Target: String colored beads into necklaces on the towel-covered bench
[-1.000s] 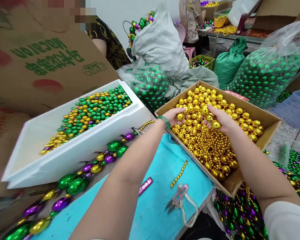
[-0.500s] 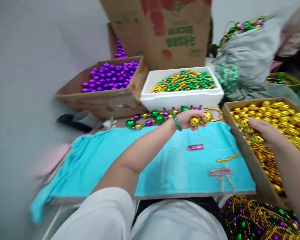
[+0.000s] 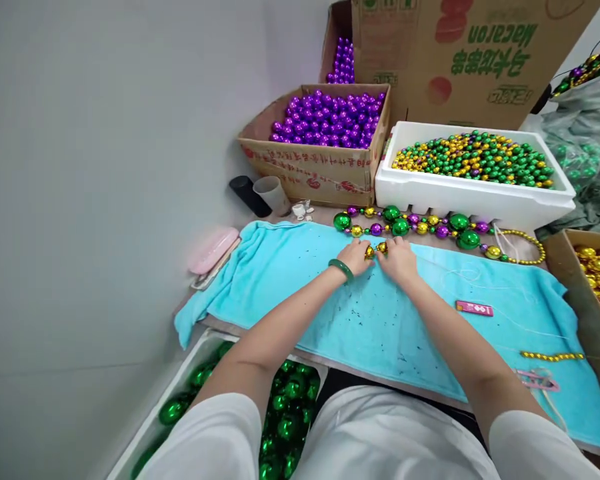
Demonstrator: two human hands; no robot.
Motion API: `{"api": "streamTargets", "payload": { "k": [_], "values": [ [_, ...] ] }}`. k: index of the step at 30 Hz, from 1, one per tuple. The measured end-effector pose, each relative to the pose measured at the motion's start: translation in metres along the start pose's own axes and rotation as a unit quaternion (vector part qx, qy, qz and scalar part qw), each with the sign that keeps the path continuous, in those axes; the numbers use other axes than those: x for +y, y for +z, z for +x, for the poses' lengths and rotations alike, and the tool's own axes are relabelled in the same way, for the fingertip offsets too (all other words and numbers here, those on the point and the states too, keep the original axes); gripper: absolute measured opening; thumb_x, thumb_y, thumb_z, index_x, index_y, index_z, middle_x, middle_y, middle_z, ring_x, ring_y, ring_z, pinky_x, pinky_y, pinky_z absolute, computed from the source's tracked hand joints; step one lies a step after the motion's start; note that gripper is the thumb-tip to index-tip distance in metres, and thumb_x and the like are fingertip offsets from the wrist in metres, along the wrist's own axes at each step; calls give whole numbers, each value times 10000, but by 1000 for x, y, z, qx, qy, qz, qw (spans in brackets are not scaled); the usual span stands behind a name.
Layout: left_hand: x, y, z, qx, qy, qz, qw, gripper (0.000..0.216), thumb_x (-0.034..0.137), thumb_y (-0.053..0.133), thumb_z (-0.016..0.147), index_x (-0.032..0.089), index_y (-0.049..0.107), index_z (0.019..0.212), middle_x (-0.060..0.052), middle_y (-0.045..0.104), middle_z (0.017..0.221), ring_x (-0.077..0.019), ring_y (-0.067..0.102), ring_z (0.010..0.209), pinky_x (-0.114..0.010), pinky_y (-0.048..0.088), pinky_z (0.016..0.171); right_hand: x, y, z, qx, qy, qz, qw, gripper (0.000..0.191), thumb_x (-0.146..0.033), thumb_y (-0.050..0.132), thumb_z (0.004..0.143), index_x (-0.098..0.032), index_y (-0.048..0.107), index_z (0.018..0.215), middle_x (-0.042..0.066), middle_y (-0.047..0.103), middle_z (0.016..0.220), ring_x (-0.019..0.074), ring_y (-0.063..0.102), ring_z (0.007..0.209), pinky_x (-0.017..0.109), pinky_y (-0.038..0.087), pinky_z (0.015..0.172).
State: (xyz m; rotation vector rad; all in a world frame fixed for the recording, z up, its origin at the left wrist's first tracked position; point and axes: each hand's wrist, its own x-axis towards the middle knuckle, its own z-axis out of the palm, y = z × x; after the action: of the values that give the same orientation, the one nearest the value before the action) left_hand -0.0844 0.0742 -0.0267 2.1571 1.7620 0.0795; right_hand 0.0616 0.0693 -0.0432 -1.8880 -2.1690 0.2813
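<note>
While your two hands meet at mid-frame, the gold beads sit between them

Where the hands come together, just right of centre over the turquoise cloth (image 3: pixel 290 280), two large gold beads (image 3: pixel 369 253) show side by side. Their line, the long axis of the pair, runs left to right across the frame, right end slightly higher. Beads round; which way their holes point, can't tell.

Your left hand (image 3: pixel 354 257), green bangle (image 3: pixel 341 269) at the wrist: thumb and fingers closed around the left bead. Your right hand (image 3: pixel 398 259): thumb and fingertips closed around the right one. Further beads inside either palm, can't tell.

Just above your hands, a multicoloured bead garland (image 3: pixel 401 227) stretches lengthwise left to right, ending in a gold loop. Lower right: short gold strand (image 3: pixel 553 356), nearly horizontal, near pink-handled snips (image 3: pixel 537 380). At the right edge, a carton (image 3: pixel 573 293) of gold beads.
</note>
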Motion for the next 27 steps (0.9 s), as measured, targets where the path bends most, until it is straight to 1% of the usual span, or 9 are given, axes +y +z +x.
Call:
{"api": "streamTargets", "payload": {
  "k": [6, 10, 13, 16, 19, 21, 23, 25, 27],
  "values": [
    [-14, 9, 7, 11, 8, -57, 998, 765, 433, 723, 701, 143, 430, 1347, -155, 493, 1246, -286, 519, 1186, -356, 419, 1002, 2, 13, 15, 15, 5, 138, 990, 465, -369, 501, 889, -150, 522, 1299, 128, 573, 1273, 269, 494, 1179, 395, 390, 1007],
    [-31, -10, 2, 13, 30, -87, 996, 732, 481, 679, 743, 156, 440, 1354, -142, 491, 1285, -276, 484, 1228, -376, 375, 1061, 20, 10, 21, 32, 32, 241, 969, 403, -335, 494, 884, -114, 587, 1208, 133, 617, 1221, 217, 549, 1137, 338, 417, 995],
    [-44, -51, 0, 63, 59, -91, 992, 576, 461, 629, 796, 145, 534, 1268, -125, 548, 1216, -244, 527, 1162, -362, 399, 1040, 36, -3, 26, 72, 27, 275, 958, 370, -375, 522, 854, -129, 636, 1106, 131, 646, 1144, 230, 579, 1078, 360, 467, 924],
    [-57, -112, 12, 171, 96, -70, 978, 402, 397, 591, 833, 133, 622, 1134, -105, 606, 1086, -217, 574, 1060, -345, 442, 984, 45, -21, 39, 118, -5, 273, 955, 353, -418, 526, 837, -153, 654, 1031, 126, 661, 1065, 256, 595, 1023, 410, 480, 888],
    [-67, -179, 45, 286, 116, -23, 951, 321, 359, 561, 850, 138, 650, 1065, -94, 632, 1037, -211, 578, 1035, -341, 450, 967, 42, -43, 63, 142, -52, 247, 957, 343, -413, 517, 838, -143, 662, 992, 137, 660, 1009, 271, 606, 959, 438, 483, 862],
    [-71, -216, 78, 315, 101, 19, 943, 310, 334, 540, 860, 138, 651, 1072, -99, 637, 1076, -217, 567, 1074, -345, 427, 998, 31, -60, 88, 152, -88, 227, 958, 325, -393, 514, 846, -145, 658, 999, 138, 652, 1005, 268, 606, 929, 435, 484, 848],
    [-73, -240, 116, 271, 52, 74, 958, 349, 319, 512, 873, 130, 627, 1142, -118, 617, 1171, -227, 548, 1135, -347, 405, 1025, 13, -80, 119, 189, -130, 204, 952, 284, -352, 507, 857, -152, 651, 998, 138, 645, 1012, 270, 596, 945, 429, 474, 864],
    [-77, -252, 154, 168, 0, 134, 977, 420, 323, 521, 867, 131, 578, 1236, -130, 585, 1261, -232, 534, 1182, -332, 397, 1035, -10, -98, 153, 241, -179, 179, 937, 235, -291, 483, 871, -155, 645, 972, 138, 644, 1002, 272, 579, 982, 419, 452, 899],
    [-85, -256, 188, 81, -26, 168, 982, 516, 324, 639, 783, 140, 572, 1261, -132, 593, 1276, -247, 551, 1178, -316, 416, 1015, -36, -110, 185, 266, -224, 158, 924, 212, -240, 455, 883, -155, 640, 943, 134, 646, 974, 262, 570, 988, 394, 436, 910]
  ]
}}
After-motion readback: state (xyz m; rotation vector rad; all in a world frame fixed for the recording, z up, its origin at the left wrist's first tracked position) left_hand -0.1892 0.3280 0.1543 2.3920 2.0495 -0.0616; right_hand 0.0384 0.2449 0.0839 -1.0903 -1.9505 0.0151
